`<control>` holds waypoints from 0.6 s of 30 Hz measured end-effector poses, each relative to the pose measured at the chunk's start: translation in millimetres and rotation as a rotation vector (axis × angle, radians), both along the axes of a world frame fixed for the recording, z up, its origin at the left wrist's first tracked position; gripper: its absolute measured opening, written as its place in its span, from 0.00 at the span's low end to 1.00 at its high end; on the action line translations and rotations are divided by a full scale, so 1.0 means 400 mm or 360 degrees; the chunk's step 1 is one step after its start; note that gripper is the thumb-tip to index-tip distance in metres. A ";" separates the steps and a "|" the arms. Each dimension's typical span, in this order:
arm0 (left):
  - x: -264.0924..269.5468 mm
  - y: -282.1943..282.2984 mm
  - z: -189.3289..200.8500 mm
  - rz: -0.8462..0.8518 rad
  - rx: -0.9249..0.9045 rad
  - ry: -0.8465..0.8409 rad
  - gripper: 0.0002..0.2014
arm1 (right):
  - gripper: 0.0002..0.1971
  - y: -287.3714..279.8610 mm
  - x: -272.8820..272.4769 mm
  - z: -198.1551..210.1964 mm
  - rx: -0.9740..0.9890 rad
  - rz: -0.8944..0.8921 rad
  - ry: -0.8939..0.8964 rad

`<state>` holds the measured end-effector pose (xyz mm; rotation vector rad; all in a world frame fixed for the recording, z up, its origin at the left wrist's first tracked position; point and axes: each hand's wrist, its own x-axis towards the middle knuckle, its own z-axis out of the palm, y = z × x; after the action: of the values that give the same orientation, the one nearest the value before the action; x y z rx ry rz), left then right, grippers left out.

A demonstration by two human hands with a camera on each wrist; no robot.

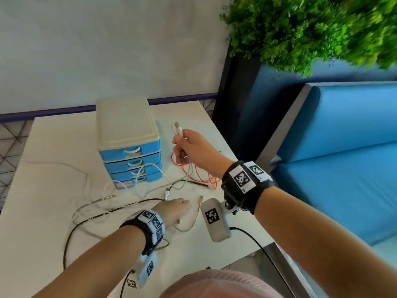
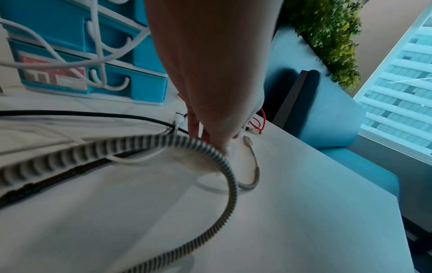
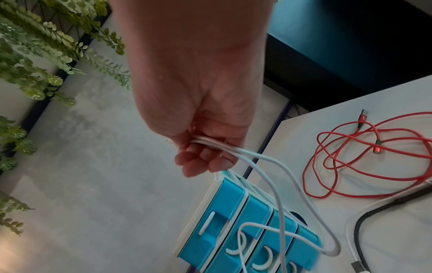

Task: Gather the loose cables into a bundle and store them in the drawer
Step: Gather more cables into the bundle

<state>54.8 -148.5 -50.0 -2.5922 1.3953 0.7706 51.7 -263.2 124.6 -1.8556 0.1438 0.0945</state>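
I see a white table (image 1: 53, 244) carrying every task item, with a blue bench seat (image 1: 343, 168) to its right and green foliage (image 1: 311, 29) above that. At the table's far centre stands a four-drawer blue organiser (image 1: 129, 151) with a cream top; all four drawers appear pushed in.

My right hand (image 1: 193, 149) is raised beside the organiser. Its fingers are curled round white cables (image 3: 268, 160), whose plug ends stick up above the fist; the strands hang down across the drawer fronts.

My left hand (image 1: 174, 209) is low at the table's front centre, fingers reaching down onto a spring-wrapped grey cable (image 2: 163, 140). The left wrist view shows the fingertips (image 2: 194, 129) at that cable, but I cannot tell whether they pinch it.

A red cable (image 3: 364, 153) lies in loose loops on the table right of the organiser, under the right hand. A black braided cable (image 1: 90, 218) and further thin white cables (image 1: 64, 166) trail over the table's left half.
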 end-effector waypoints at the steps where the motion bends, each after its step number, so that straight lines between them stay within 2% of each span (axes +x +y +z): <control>1: 0.000 0.000 -0.003 0.0039 -0.0029 0.0013 0.19 | 0.09 -0.003 -0.001 0.002 -0.0011 -0.0008 -0.0001; 3: 0.002 0.004 -0.002 0.0037 -0.0046 0.0011 0.22 | 0.09 -0.006 -0.003 0.006 -0.0039 -0.0001 -0.0010; 8: -0.005 0.025 0.004 -0.0190 0.0086 -0.0190 0.12 | 0.09 -0.001 0.003 0.006 -0.0015 0.0026 -0.0033; 9: -0.004 0.036 -0.007 -0.0258 0.0003 -0.0309 0.15 | 0.09 0.002 0.005 0.005 -0.0008 0.0025 -0.0030; 10: -0.006 0.048 -0.014 -0.0212 -0.0067 -0.0299 0.24 | 0.09 0.006 0.008 0.004 -0.0003 0.0022 -0.0029; 11: -0.008 0.055 -0.014 -0.0182 -0.0131 -0.0287 0.28 | 0.09 0.008 0.009 0.003 -0.0001 0.0021 -0.0033; 12: -0.009 0.064 -0.011 -0.0174 -0.0195 -0.0261 0.25 | 0.09 0.013 0.012 0.005 -0.0001 0.0026 -0.0045; 13: -0.015 0.073 -0.010 -0.0214 -0.0244 -0.0290 0.16 | 0.09 0.014 0.014 0.005 0.0001 0.0025 -0.0054; 14: -0.013 0.082 -0.008 -0.0046 -0.0297 -0.0220 0.08 | 0.09 0.018 0.017 0.007 0.0002 0.0027 -0.0063; 15: -0.007 0.093 0.006 0.0009 -0.0444 -0.0193 0.04 | 0.09 0.021 0.021 0.010 0.0003 0.0025 -0.0071; 17: 0.008 0.110 0.058 0.0372 -0.0829 0.0033 0.02 | 0.09 0.026 0.034 0.011 0.0002 0.0008 -0.0088; 18: 0.021 0.121 0.083 0.0581 -0.1028 0.0170 0.05 | 0.09 0.028 0.041 0.011 0.0000 -0.0012 -0.0099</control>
<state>63.0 -100.1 -16.6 -3.4177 1.3928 0.5619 68.3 -251.9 129.2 -1.8557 0.1076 0.0314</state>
